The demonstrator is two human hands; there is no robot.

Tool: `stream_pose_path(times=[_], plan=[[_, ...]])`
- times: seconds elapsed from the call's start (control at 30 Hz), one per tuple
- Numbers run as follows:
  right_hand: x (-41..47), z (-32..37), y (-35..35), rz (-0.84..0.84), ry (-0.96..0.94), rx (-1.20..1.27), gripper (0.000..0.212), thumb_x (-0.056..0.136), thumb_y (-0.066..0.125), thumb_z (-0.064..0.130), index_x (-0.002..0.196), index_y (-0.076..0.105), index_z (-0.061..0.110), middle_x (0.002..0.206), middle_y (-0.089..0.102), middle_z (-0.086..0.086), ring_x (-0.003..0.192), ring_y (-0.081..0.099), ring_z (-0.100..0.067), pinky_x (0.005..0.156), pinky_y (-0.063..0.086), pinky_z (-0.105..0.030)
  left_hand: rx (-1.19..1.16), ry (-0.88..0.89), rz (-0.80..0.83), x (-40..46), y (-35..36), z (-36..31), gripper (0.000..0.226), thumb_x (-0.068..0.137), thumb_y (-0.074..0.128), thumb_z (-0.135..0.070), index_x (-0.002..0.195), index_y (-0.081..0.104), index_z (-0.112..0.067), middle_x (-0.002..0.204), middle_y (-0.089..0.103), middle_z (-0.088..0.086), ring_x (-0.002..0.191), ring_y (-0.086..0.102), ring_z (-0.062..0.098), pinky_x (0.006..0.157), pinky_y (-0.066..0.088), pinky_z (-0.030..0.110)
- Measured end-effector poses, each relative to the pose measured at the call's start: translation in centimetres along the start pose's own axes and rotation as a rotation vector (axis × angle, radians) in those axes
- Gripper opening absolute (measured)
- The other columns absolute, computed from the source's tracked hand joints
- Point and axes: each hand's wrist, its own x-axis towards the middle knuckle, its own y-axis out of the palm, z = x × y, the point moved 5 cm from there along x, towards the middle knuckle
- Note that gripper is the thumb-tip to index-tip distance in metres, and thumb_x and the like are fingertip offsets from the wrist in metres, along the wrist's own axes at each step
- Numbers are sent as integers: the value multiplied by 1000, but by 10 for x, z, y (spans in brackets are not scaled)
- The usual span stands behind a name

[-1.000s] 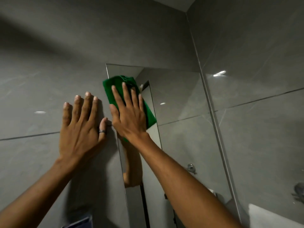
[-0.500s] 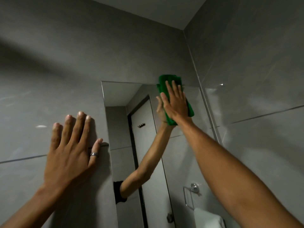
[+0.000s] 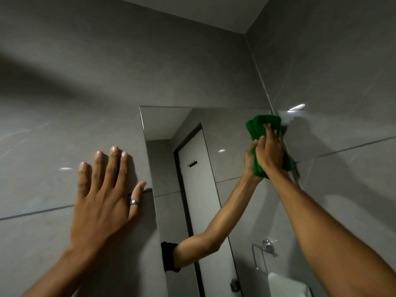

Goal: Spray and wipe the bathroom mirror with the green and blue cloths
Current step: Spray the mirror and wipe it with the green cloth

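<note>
The bathroom mirror (image 3: 184, 159) hangs on the grey tiled wall, its right edge in the wall corner. My right hand (image 3: 270, 150) presses a folded green cloth (image 3: 260, 125) flat against the mirror's top right corner. My left hand (image 3: 105, 194), fingers spread and a ring on the thumb, rests flat on the wall tiles just left of the mirror's left edge and holds nothing. The mirror reflects my right arm and the cloth. No blue cloth or spray bottle is in view.
The side wall (image 3: 342, 103) meets the mirror at the right. In the mirror I see a reflected door with a hook (image 3: 192, 163), a chrome towel ring (image 3: 264, 254) and a white towel (image 3: 287, 286) at the bottom right.
My right hand has slid the green cloth from the mirror's top left, across the top, into the top right corner. My left hand has stayed flat on the wall.
</note>
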Motion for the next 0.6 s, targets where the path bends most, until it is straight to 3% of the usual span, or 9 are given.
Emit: stream_pose_path(times=[0.2,0.3,0.37,0.47,0.53,0.6], plan=[[-79,110,24,104,-278,121,49,105,30,30,153,37,24,166,31,-1,156,22,-28,126,25,-51,-36,13,-10,-2,-3,0,81,103,18,-60,167,9,-10,177,-2,14,164,-2,35,133,0,55],[-149,167,25,163,-299,329,46,104,36,22,148,48,17,158,45,-6,150,36,-25,123,29,-38,-98,6,65,-1,-6,0,76,105,21,-54,167,12,-11,177,2,14,164,0,35,132,0,55],[-199,188,20,237,-89,563,46,104,39,26,148,48,18,151,53,-9,139,50,-24,115,41,-34,-154,-6,160,-1,-12,2,74,104,21,-50,167,13,-13,176,4,13,164,0,34,132,1,55],[-264,197,6,330,414,1017,48,100,44,31,142,51,9,132,64,-14,121,60,-29,104,48,-39,-332,-15,325,0,-31,9,77,97,20,-47,167,18,-16,176,7,10,164,2,32,134,0,50],[-301,198,-7,383,729,1336,47,100,43,28,138,52,1,119,63,-19,111,58,-35,102,46,-45,-535,-67,432,-8,-56,10,75,96,21,-46,162,32,-13,173,24,14,161,19,37,131,14,50],[-342,201,-35,486,899,1518,49,103,35,32,139,52,4,117,66,-20,107,61,-36,102,46,-46,-803,-231,509,-38,-86,8,72,95,28,-49,154,44,-10,161,43,18,146,44,37,121,33,46]])
